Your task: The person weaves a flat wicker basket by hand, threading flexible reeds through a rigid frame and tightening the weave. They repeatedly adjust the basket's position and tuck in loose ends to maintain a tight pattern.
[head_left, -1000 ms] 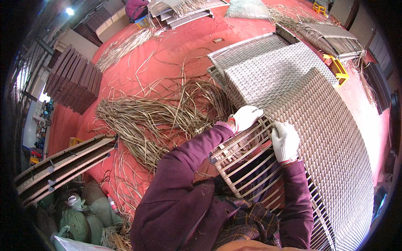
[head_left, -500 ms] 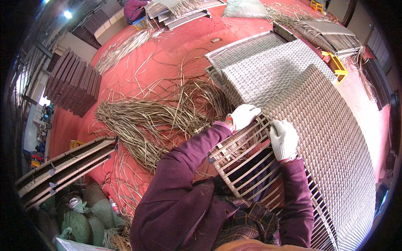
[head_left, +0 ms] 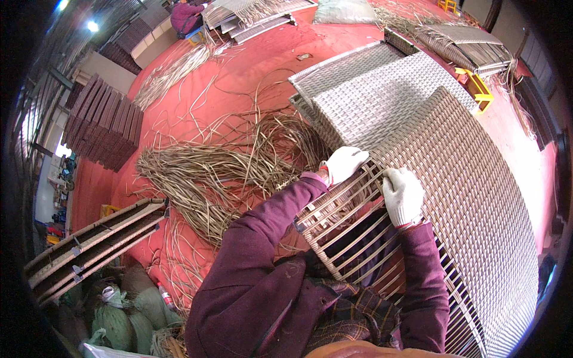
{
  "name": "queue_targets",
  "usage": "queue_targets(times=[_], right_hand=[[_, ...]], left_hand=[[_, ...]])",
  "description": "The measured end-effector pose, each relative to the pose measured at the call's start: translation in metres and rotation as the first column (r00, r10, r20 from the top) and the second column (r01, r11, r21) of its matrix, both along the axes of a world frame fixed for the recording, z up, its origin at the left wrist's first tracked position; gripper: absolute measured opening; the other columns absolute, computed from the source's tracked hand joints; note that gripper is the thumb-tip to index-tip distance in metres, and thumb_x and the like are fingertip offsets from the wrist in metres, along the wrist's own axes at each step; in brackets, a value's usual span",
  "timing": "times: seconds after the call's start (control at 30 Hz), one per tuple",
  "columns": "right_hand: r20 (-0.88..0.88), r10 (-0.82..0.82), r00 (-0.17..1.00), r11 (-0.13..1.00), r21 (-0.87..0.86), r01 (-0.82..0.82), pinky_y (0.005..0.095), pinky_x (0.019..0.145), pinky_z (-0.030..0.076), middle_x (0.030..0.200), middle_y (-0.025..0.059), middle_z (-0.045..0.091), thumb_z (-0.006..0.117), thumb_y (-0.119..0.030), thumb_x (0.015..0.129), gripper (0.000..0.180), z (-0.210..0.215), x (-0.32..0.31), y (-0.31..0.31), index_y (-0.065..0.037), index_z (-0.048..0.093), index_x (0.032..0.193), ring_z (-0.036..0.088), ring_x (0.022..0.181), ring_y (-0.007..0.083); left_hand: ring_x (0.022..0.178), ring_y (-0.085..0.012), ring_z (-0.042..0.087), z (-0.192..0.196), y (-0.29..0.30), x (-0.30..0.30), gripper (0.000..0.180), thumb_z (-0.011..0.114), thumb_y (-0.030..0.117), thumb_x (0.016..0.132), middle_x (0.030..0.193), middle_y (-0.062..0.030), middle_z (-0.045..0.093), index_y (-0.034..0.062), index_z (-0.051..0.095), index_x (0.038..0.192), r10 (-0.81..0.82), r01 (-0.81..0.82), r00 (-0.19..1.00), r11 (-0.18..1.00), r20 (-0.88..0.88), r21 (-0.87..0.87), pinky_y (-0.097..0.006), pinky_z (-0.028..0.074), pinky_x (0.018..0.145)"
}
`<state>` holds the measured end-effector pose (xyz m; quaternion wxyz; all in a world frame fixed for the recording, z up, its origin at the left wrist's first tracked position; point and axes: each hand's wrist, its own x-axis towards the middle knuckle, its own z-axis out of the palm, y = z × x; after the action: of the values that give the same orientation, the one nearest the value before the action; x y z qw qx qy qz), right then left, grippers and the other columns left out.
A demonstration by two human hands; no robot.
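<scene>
A red floor carries a loose heap of rattan strips at its middle, with a stack of dark slatted panels left of the heap, grey woven panels right of it and green sacks below it.

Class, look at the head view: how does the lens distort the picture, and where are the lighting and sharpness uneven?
Head view: fisheye bends the woven panel edges toward the rim; corners fall black; ceiling lamps flare top left; both gloved hands, left hand and right hand, appear sharp and evenly lit.

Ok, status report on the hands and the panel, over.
Left hand and right hand, gloved, both on the half-woven panel at the weave's edge. Loose strips piled left. Nothing in the way.
</scene>
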<state>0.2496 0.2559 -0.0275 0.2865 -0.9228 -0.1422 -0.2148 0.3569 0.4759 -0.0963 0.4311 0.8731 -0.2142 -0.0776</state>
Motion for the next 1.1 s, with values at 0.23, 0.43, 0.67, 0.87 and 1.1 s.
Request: queue_targets(times=[0.23, 0.43, 0.67, 0.87, 1.1], right_hand=[[0.012, 0.006, 1.000, 1.000, 0.009, -0.006, 0.0459, 0.077, 0.053, 0.085, 0.0122, 0.066, 0.076, -0.010, 0.090, 0.010, -0.001, 0.001, 0.000, -0.009, 0.074, 0.100, 0.066, 0.085, 0.0341], [0.000, -0.002, 1.000, 1.000, 0.000, 0.002, 0.0458, 0.077, 0.053, 0.085, 0.0122, 0.066, 0.076, -0.010, 0.090, 0.010, 0.000, -0.001, 0.001, -0.009, 0.075, 0.100, 0.066, 0.085, 0.0341], [0.005, 0.003, 1.000, 1.000, 0.010, -0.003, 0.0455, 0.077, 0.054, 0.085, 0.0124, 0.066, 0.076, -0.010, 0.090, 0.011, 0.001, 0.000, 0.001, -0.009, 0.075, 0.101, 0.066, 0.085, 0.0340], [0.019, 0.004, 1.000, 1.000, 0.023, -0.005, 0.0452, 0.077, 0.053, 0.085, 0.0122, 0.066, 0.076, -0.010, 0.090, 0.011, -0.002, 0.000, 0.000, -0.009, 0.075, 0.101, 0.066, 0.085, 0.0338], [-0.021, -0.005, 1.000, 1.000, 0.022, 0.006, 0.0454, 0.076, 0.053, 0.084, 0.0121, 0.065, 0.075, -0.012, 0.091, 0.009, 0.000, 0.001, 0.002, -0.009, 0.075, 0.099, 0.066, 0.084, 0.0338]], left_hand=[[0.090, -0.0375, 0.070, 0.002, 0.000, -0.001, 0.040, 0.057, 0.033, 0.107, 0.099, -0.0255, 0.073, -0.0036, 0.073, 0.110, 0.019, -0.020, 0.998, 1.000, -0.054, -0.024, -0.043, 0.053, 0.085], [0.090, -0.0382, 0.070, 0.001, 0.001, -0.001, 0.037, 0.057, 0.031, 0.107, 0.099, -0.0247, 0.073, -0.0027, 0.072, 0.109, 0.018, -0.021, 0.998, 0.999, -0.064, -0.032, -0.043, 0.053, 0.084], [0.096, -0.0398, 0.071, -0.019, 0.006, 0.005, 0.026, 0.056, 0.021, 0.107, 0.106, -0.0221, 0.073, 0.0052, 0.072, 0.119, -0.116, 0.090, 0.973, 0.987, 0.202, 0.131, -0.044, 0.057, 0.084], [0.099, -0.0398, 0.072, -0.022, 0.007, 0.005, 0.025, 0.057, 0.019, 0.106, 0.108, -0.0217, 0.074, 0.0044, 0.072, 0.120, -0.076, 0.069, 0.985, 0.996, 0.155, 0.054, -0.042, 0.058, 0.087], [0.099, -0.0398, 0.072, -0.021, 0.008, 0.006, 0.025, 0.058, 0.018, 0.106, 0.108, -0.0222, 0.074, 0.0040, 0.072, 0.121, -0.086, 0.076, 0.982, 0.995, 0.171, 0.066, -0.043, 0.058, 0.087]])
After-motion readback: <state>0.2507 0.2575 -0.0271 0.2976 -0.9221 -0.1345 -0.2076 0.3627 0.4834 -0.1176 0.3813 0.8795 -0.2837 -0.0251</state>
